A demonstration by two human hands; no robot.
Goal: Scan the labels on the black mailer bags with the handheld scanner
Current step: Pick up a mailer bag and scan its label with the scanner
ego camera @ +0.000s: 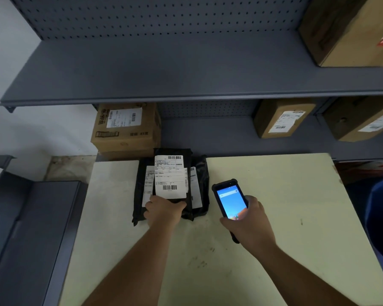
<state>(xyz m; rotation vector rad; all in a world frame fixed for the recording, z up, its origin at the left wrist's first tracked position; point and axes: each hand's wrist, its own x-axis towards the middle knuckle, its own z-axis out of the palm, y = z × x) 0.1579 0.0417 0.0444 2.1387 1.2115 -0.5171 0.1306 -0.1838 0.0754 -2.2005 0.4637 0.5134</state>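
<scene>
now left hand [164, 209] grips top mailer bag [171, 173]; scanner [230, 200] in right hand [249, 226].

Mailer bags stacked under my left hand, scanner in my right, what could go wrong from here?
1. The mailer bags overlap, with several labels showing, so the scanner might read a neighbouring barcode instead of the top label.
2. The left hand grips the top bag just below its lower barcode and could cover it.
</scene>
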